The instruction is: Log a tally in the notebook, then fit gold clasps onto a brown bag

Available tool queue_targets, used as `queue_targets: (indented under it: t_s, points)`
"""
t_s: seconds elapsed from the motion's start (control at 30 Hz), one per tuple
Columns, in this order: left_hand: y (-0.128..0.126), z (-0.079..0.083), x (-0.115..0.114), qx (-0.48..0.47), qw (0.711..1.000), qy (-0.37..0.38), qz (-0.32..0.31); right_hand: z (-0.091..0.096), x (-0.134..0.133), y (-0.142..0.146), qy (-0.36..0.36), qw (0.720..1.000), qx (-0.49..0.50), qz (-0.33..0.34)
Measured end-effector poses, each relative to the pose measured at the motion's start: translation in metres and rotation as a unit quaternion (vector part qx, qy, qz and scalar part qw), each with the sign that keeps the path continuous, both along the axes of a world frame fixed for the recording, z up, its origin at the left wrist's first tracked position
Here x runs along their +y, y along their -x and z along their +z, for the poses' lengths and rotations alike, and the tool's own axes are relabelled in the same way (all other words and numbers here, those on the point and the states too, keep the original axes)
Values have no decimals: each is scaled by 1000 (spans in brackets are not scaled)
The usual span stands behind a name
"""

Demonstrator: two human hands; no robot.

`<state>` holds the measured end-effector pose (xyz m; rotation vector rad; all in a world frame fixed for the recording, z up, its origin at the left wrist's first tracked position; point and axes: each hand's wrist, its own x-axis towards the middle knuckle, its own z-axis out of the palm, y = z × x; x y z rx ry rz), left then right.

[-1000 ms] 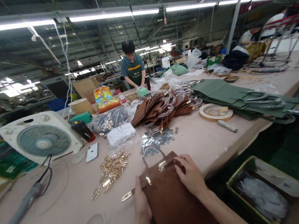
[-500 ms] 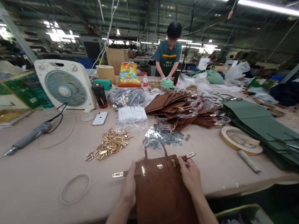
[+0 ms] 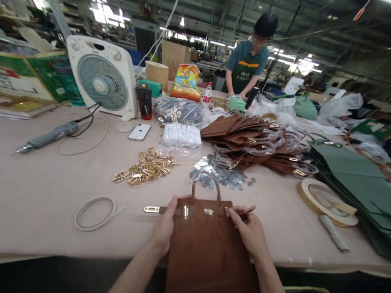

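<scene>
A brown handbag panel [image 3: 207, 253] with a looped handle [image 3: 203, 176] lies over the table's front edge, its lower part toward me. Gold fittings sit along its top. My left hand [image 3: 165, 227] is closed on the upper left corner, thumb on the front. From there a strap with a gold end plate [image 3: 152, 209] sticks out to the left. My right hand [image 3: 249, 227] pinches at the upper right corner, by a small gold fitting [image 3: 227, 211]. The right strap [image 3: 249, 210] shows edge-on above its fingers. Whether those fingers hold strap or panel edge is hard to see.
Beyond the bag lie gold clasps [image 3: 146, 166], small metal plates [image 3: 216, 174] and stacked brown bag pieces [image 3: 251, 140]. Tape rolls [image 3: 309, 201] and green panels [image 3: 358, 179] are at right. A powered screwdriver [image 3: 49, 136], fan [image 3: 103, 84] and phone [image 3: 139, 132] stand left. A co-worker [image 3: 250, 65] bends over the far side.
The view has tilted and shifted. My right fingers have moved inward onto the bag's upper right fitting, and the right strap's gold plate has turned edge-on. My left hand keeps its hold.
</scene>
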<state>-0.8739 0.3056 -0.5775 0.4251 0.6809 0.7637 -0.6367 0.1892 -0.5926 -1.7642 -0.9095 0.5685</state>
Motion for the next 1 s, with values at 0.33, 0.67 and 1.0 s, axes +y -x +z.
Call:
queue_targets:
  t_s: [0.33, 0.67, 1.0]
  points:
    - [1, -4, -3, 46, 991, -125, -18, 10, 8, -8, 37, 997, 65, 20]
    - [3, 12, -8, 26, 993, -111, -17, 16, 8, -2, 53, 997, 61, 22]
    - [3, 11, -26, 38, 993, -104, 34, 13, -45, 16, -135, 985, 53, -96]
